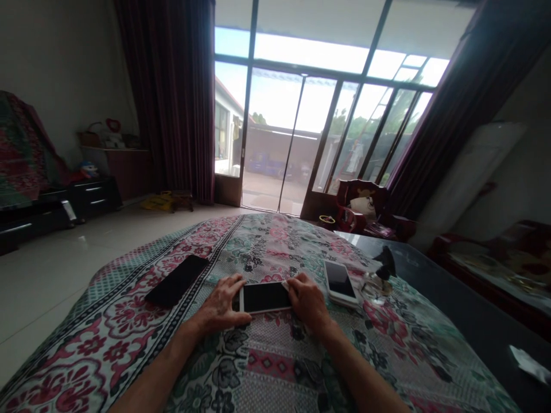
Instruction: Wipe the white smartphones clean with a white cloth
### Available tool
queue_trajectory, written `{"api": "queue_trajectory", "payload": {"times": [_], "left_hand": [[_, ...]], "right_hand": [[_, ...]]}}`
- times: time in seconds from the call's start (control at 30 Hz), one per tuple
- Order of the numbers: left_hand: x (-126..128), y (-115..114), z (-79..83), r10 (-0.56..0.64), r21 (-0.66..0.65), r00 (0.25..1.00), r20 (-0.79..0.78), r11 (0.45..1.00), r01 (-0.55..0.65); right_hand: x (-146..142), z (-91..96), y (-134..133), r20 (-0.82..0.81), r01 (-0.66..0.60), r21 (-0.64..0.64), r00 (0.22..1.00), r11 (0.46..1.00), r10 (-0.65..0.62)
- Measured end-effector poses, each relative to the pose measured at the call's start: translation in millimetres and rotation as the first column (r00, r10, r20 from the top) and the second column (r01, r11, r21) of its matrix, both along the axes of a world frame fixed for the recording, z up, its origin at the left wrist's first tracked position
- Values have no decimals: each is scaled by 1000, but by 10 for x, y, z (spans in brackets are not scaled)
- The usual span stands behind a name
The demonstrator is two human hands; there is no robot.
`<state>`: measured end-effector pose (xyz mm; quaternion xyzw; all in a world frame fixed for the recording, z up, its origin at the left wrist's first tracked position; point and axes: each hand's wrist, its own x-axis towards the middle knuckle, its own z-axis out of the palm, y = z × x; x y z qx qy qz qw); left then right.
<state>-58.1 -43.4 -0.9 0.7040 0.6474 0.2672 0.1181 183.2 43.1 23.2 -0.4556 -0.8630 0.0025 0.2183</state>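
A white phone (266, 297) with a dark screen lies flat on the flowered cloth (275, 355), held between both hands. My left hand (221, 307) presses on its left end, fingers curled over the edge. My right hand (306, 299) grips its right end, fingertips pinched at the top corner. A second white phone (340, 281) lies just right of my right hand. A black phone (177, 280) lies to the left of my left hand.
A small clear glass object with a dark top (379, 281) stands right of the second phone, beside a dark glass tabletop (451, 304). Sliding glass doors (301, 132) with dark curtains are ahead. A low black cabinet (55, 206) stands left, across the tiled floor.
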Motion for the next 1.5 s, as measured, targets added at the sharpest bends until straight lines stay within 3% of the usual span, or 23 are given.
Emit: {"api": "queue_trajectory", "payload": {"times": [0.23,0.6,0.87,1.13,1.27,1.5], "left_hand": [[-34,-15,60,2,-106,999,-55,994,-7],[-126,18,-63,19,-23,998,-65,1000,-21],[-133,44,-76,26,7,998,-51,1000,-26],[-152,77,-95,38,-8,996,-84,999,-39],[-147,82,-58,28,-17,995,-94,999,-30],[-132,66,-19,33,-12,995,-90,999,-35]], "right_hand": [[-26,-24,-26,36,13,27,999,1000,-14],[-76,49,-93,151,33,40,988,999,-38],[-436,91,-150,161,-5,-25,987,1000,9],[-805,16,-404,79,-30,-53,996,998,34],[-677,8,-453,49,-29,-48,998,998,31],[-184,60,-332,31,76,-23,997,997,-76]]}}
